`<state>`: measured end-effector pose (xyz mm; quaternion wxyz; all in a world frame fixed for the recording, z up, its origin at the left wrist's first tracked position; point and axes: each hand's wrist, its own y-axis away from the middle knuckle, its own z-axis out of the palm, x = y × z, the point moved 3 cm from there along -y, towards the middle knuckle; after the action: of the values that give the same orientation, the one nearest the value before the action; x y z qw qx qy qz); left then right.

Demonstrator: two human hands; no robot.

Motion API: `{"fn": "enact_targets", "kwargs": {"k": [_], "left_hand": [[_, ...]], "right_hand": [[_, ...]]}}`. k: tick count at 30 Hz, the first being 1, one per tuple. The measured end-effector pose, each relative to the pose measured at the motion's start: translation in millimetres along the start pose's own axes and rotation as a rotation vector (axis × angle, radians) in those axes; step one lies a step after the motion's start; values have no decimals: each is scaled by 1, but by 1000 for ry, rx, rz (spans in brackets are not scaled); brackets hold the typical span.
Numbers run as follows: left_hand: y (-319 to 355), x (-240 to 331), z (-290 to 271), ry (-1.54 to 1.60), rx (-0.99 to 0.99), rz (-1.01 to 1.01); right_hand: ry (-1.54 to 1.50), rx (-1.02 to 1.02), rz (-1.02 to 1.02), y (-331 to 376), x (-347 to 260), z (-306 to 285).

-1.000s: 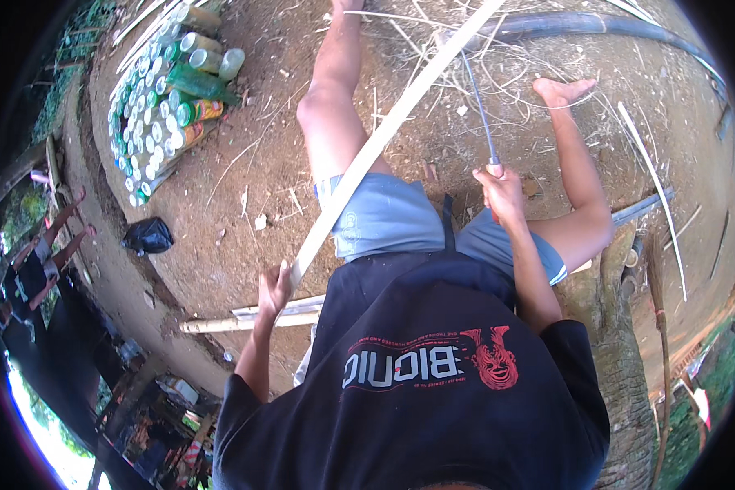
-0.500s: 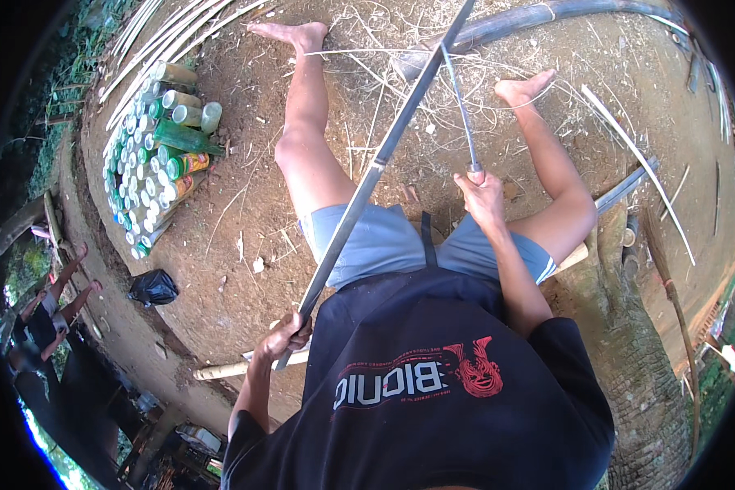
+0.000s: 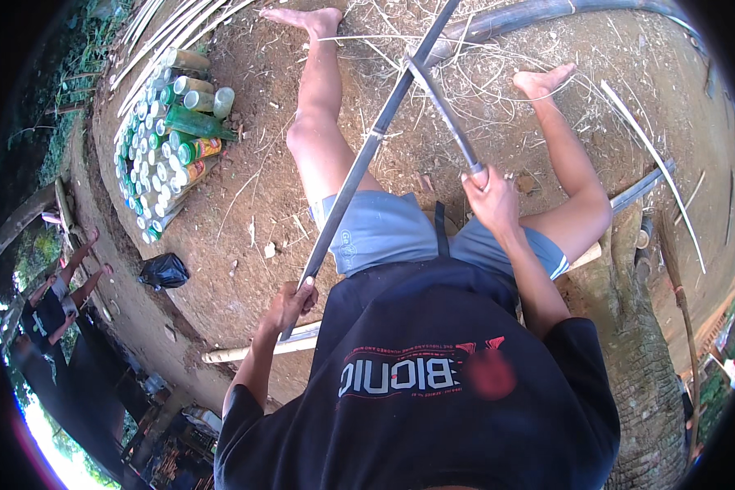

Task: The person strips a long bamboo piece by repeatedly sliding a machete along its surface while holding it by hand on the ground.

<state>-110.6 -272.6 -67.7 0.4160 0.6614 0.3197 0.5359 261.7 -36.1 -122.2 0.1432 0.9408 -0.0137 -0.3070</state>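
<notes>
A long, dark split of bamboo [image 3: 345,196] slants from beside my left hip up past my shins, with a pale joint partway along. My left hand [image 3: 288,305] is closed around its lower end. Closed on the handle of a long-bladed knife [image 3: 446,113], my right hand [image 3: 493,199] is above the right side of my lap. The knife's far end crosses the bamboo between my feet; whether the edge is biting in cannot be made out.
Thin pale shavings [image 3: 482,86] litter the dirt by my feet, near a thick bamboo pole [image 3: 539,16]. Bottles and jars [image 3: 159,147] are stacked at left, above a black plastic bag [image 3: 164,270]. A log [image 3: 629,376] lies at right. Another person [image 3: 49,314] is at far left.
The knife has turned so its blade looks broader, and its crossing point on the bamboo has moved nearer me and left. Both hands keep their grip. The whole view has shifted slightly.
</notes>
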Motion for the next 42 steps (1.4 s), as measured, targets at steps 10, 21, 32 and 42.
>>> {"fn": "enact_targets", "kwargs": {"k": [10,21,32,42], "left_hand": [[2,17,27,-347,303,97],[-3,13,18,-332,319,120],[8,25,27,-372,250,99],[1,-29,21,-370,214,95]], "right_hand": [[357,-178,-292,16,-8,-3],[455,-155,-344,-10,10,-22],[513,-157,-341,-28,-5,-41],[513,-178,-330,-90,18,-56]]}}
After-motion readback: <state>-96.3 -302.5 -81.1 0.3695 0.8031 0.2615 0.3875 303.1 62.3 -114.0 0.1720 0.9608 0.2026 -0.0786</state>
